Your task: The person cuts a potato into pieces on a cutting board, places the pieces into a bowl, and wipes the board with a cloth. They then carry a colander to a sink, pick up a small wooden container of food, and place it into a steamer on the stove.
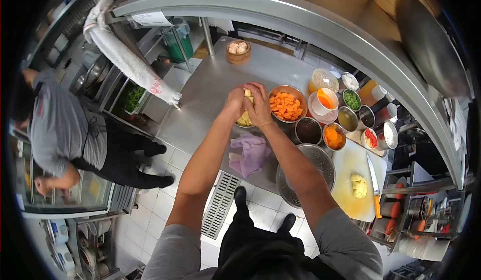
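My left hand (234, 102) and my right hand (258, 105) are cupped together over a bowl at the middle of the steel counter. Pale yellow chunks (247, 93) show between them, and both hands are closed around these. Beneath, more yellow chunks (244, 118) lie in the bowl, whose rim is mostly hidden by my hands and wrists. Just right of my right hand stands a copper-coloured bowl (303, 95) of orange cubes (285, 106). A purple cloth (249, 155) lies crumpled on the counter between my forearms.
A knife (372, 175) and a yellow heap (358, 186) lie on the cutting board (343, 166). Left of it sits a perforated metal bowl (328, 167). Several ingredient containers line the right side. A towel (128, 65) hangs at left, near another person (75, 119).
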Demonstrator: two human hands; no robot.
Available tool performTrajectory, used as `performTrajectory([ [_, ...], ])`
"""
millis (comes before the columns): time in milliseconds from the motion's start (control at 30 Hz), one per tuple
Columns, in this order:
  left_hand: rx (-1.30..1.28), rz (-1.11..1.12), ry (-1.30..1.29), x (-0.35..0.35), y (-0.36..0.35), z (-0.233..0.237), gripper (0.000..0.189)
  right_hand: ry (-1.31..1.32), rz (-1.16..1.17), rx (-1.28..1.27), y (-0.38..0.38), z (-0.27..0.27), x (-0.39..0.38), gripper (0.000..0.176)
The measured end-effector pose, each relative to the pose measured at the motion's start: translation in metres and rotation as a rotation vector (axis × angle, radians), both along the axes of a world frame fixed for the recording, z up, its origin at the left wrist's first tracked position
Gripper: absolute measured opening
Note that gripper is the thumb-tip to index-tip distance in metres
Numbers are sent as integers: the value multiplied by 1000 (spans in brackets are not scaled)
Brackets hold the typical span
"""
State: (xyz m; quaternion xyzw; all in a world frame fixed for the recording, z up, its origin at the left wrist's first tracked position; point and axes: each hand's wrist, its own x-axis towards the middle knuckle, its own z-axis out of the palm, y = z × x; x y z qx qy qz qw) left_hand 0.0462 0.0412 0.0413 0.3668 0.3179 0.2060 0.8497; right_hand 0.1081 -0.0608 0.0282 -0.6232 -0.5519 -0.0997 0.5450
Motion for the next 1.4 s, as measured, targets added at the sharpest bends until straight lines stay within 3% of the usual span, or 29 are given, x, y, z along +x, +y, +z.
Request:
performTrajectory([
  [33, -18, -11, 2, -4, -1, 4, 35, 2, -11, -18, 1, -9, 0, 39],
  [100, 653, -30, 275, -12, -3, 13, 38, 18, -44, -101, 1, -22, 3, 38],
  [233, 888, -77, 153, -19, 12, -21, 41, -31, -60, -236, -4, -30, 5, 38],
  [300, 1139, 5, 95, -27, 15, -24, 38, -134, -26, -297, -4, -27, 5, 34],
  [400, 1322, 65, 149, -39, 21, -30, 40, -29, -15, -294, -1, -24, 5, 40],
  [467, 1296, 78, 124, -44, 21, -45, 42, 56, -11, -289, -3, -21, 1, 43],
  [533, 1274, 93, 93, -45, 22, -48, 43, -227, 58, -414, -8, -21, 0, 53],
  [667, 1367, 27, 135, -44, 24, -50, 47, -182, 35, -485, -11, -21, 5, 59],
  [733, 1471, 8, 145, -39, 24, -51, 47, -380, 50, -538, -13, -18, 6, 56],
  [767, 1390, -27, 173, -39, 25, -51, 48, -384, 39, -533, -19, -15, 8, 56],
  [833, 1320, -63, 189, -41, 26, -42, 49, 21, 181, -396, -32, 9, 9, 50],
  [900, 1070, 65, 148, -55, 18, -27, 54, 25, 104, -336, -68, 33, 17, 49],
  [933, 1071, 43, 135, -65, 13, -19, 54, 24, 50, -292, -97, 51, 25, 48],
  [1033, 1148, 402, 50, -92, -36, 14, 50, 118, -157, -245, -215, 87, 42, 44],
  [1067, 1180, 318, 147, -114, -78, 37, 51, 88, -235, -234, -264, 85, 52, 39],
  [1133, 960, -64, -110, -146, -176, 61, 50, 100, -444, -302, -365, 72, 62, 43],
  [1167, 615, -399, -381, -154, -219, 39, 49, 108, -531, -364, -416, 66, 63, 45],
  [1233, 480, -1016, -292, -154, -314, 18, 56, 74, -565, -450, -496, 48, 65, 51],
  [1300, -485, -1165, -331, -138, -408, -41, 49, 53, -586, -648, -550, 21, 57, 62],
  [1333, -712, -1142, -336, -128, -446, -68, 53, 105, -567, -731, -563, 9, 55, 72],
  [1400, -843, -1090, -293, -103, -503, -106, 56, -14, -512, -784, -566, -11, 61, 74],
])
